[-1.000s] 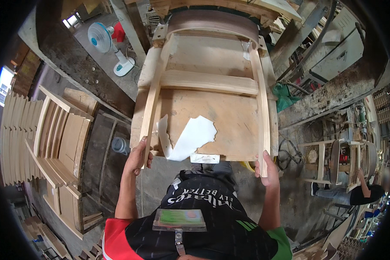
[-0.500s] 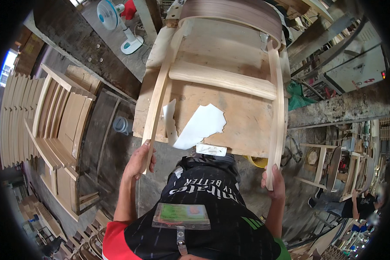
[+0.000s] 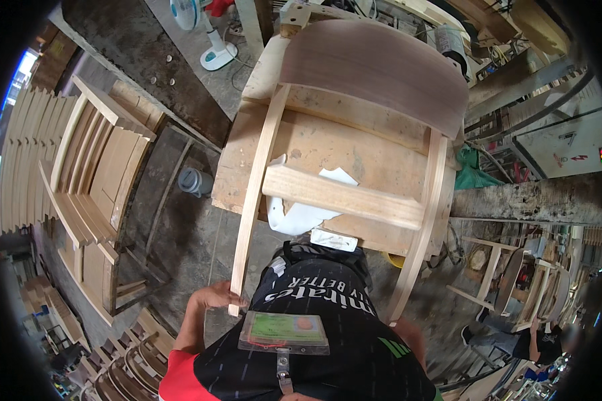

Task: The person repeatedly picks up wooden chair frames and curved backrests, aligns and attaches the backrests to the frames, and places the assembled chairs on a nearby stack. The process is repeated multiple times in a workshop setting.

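A pale wooden chair back frame lies over the workbench [image 3: 237, 157], its two long legs pointing toward me. Its curved backrest [image 3: 374, 70] has a brown face and sits at the far end; a crossbar [image 3: 341, 195] joins the legs. My left hand [image 3: 221, 295] is closed on the near end of the left leg [image 3: 255, 194]. At the end of the right leg [image 3: 418, 257] is my right hand [image 3: 409, 329], partly hidden by my shirt, its fingers mostly out of sight. Under the crossbar lies a torn white sheet [image 3: 301, 217].
A white block [image 3: 334, 239] sits at the bench's near edge. Stacked curved wooden parts [image 3: 87, 180] stand left, near a grey bucket [image 3: 194, 181]. A fan [image 3: 217, 55] is beyond a dark beam [image 3: 147, 67]. Right are a metal cabinet [image 3: 562, 147] and a person [image 3: 528, 342].
The chair back frame has slid toward me, both hands drawing back with its leg ends. The backrest's brown face now shows broadly, and the crossbar has come over the white sheet.
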`<state>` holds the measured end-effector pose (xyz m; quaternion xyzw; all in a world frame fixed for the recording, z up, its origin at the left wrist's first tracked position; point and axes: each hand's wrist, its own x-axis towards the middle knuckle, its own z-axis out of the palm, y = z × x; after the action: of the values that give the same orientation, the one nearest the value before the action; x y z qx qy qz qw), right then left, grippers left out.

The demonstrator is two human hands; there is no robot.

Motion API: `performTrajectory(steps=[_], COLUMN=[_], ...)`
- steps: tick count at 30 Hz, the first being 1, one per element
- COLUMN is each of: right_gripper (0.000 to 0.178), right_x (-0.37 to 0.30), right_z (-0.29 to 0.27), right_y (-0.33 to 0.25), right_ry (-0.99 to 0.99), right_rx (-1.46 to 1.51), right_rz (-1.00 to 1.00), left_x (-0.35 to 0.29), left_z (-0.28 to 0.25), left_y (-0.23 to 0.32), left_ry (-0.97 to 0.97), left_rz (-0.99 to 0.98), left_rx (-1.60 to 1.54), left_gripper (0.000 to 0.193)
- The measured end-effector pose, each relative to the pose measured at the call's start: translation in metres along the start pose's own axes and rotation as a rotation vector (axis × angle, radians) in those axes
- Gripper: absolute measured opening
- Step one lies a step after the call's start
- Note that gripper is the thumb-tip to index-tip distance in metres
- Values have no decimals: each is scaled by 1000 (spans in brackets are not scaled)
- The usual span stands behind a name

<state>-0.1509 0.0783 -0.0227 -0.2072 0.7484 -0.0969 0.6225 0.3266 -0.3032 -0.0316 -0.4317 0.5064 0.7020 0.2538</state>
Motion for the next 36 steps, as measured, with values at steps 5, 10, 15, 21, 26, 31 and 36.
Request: performTrajectory(steps=[5, 10, 15, 21, 26, 31, 36], right_gripper=[55, 29, 36, 28, 20, 19, 15], right_x=[4, 63, 197, 215, 202, 194, 210], right_z=[-31, -66, -15, 14, -39, -23, -26], right_y=[-49, -306, -455, -501, -446, -426, -414], right_ry=[101, 552, 465, 273, 466, 488, 591], right_rx=[-753, -321, -494, -657, -391, -156, -551], right_rz=[74, -648, -843, -612, -734, -1002, -1120], left_x=[19, 25, 23, 29, 61, 133, 145], left_z=[-6, -15, -40, -28, -39, -55, -53], left_y=[-10, 3, 89, 189, 233, 265, 268], left_ry=[-111, 21, 483, 1162, 1280, 1073, 775], left_rz=[-127, -14, 186, 652, 999, 1007, 719], left_rx=[336, 291, 360, 222, 625, 648, 622], left_gripper=[73, 67, 61, 47, 38, 25, 19])
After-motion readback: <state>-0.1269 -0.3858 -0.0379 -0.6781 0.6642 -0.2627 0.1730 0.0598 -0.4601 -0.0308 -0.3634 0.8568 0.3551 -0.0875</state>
